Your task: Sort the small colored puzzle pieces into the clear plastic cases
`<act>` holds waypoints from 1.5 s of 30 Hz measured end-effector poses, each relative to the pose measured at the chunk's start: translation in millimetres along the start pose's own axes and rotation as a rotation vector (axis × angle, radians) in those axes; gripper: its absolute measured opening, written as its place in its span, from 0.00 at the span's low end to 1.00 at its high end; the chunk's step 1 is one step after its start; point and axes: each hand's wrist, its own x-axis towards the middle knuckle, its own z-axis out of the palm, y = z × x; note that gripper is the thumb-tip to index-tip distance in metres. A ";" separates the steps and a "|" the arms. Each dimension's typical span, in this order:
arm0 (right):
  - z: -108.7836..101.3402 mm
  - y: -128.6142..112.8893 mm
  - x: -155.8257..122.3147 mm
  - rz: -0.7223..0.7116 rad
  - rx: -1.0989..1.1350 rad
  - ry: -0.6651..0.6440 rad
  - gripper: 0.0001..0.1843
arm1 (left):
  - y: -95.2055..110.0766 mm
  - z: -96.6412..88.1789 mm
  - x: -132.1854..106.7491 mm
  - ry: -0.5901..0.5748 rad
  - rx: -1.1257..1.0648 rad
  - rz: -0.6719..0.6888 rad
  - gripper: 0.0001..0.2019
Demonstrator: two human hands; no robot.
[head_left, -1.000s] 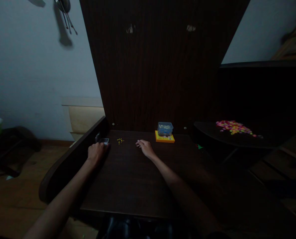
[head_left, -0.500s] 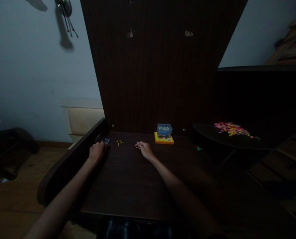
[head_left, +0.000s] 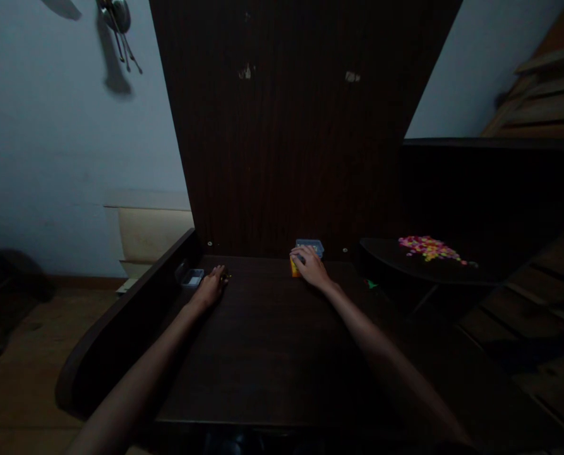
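My left hand (head_left: 210, 285) rests low over the dark table, its fingers stretched out over a few tiny yellow pieces (head_left: 230, 276) and partly covering them. Just left of it lies a small clear plastic box (head_left: 193, 278) with something pale inside. My right hand (head_left: 311, 266) is at the back of the table, fingers bent and apart in front of a clear plastic container (head_left: 316, 245). That container sits on a yellow box (head_left: 295, 270), and the hand hides most of both. Whether the right fingertips touch the container I cannot tell.
A pile of pink, yellow and orange small pieces (head_left: 428, 248) lies on a dark curved shelf (head_left: 381, 256) at right. A raised side board (head_left: 120, 328) borders the table's left, and a tall dark panel (head_left: 282, 158) stands behind. A small green thing (head_left: 371, 284) sits below the shelf.
My left hand has moved right, from the small clear box to the yellow pieces. My right hand has moved right to the stacked containers. The view has shifted slightly.
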 end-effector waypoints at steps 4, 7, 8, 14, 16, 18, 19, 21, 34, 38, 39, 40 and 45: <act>-35.4 33.5 8.2 0.005 -0.289 -0.116 0.17 | -1.7 4.6 10.2 -0.030 -0.094 0.037 0.22; -49.3 52.4 12.3 0.051 -0.409 -0.199 0.26 | -1.9 5.2 13.1 -0.059 -0.137 0.091 0.20; -51.5 57.1 13.7 0.068 -0.429 -0.225 0.29 | -2.0 5.3 13.5 -0.060 -0.142 0.101 0.19; -52.2 74.2 22.0 0.134 -0.447 -0.358 0.32 | -2.1 3.1 13.8 -0.048 -0.105 0.164 0.16; -50.9 77.5 24.3 0.114 -0.443 -0.389 0.28 | -1.9 2.3 13.0 -0.045 -0.107 0.165 0.15; -49.5 79.3 26.1 0.073 -0.431 -0.399 0.23 | -2.0 2.6 11.8 -0.017 -0.123 0.183 0.15; -48.9 79.5 26.9 0.055 -0.420 -0.399 0.21 | -2.2 3.1 11.1 0.009 -0.127 0.204 0.15; -48.2 78.9 28.4 0.040 -0.386 -0.404 0.17 | -1.8 4.2 9.4 0.072 -0.125 0.253 0.15; -32.6 -6.0 20.7 -0.185 -0.069 -0.392 0.22 | 80.9 3.3 -2.1 0.084 -0.878 0.092 0.41; -14.8 -50.0 2.1 -0.348 -0.067 -0.457 0.20 | 93.1 9.5 -8.0 -0.104 -1.228 0.047 0.42; -10.5 -56.0 -2.3 -0.375 -0.079 -0.461 0.20 | 92.5 10.0 -11.2 -0.123 -1.255 0.025 0.40; -6.2 -60.2 -6.5 -0.394 -0.090 -0.455 0.20 | 91.1 10.3 -14.9 -0.128 -1.271 -0.001 0.40; 16.6 -68.0 -20.2 -0.463 -0.177 -0.440 0.16 | 80.8 9.2 -35.0 -0.094 -1.323 -0.110 0.39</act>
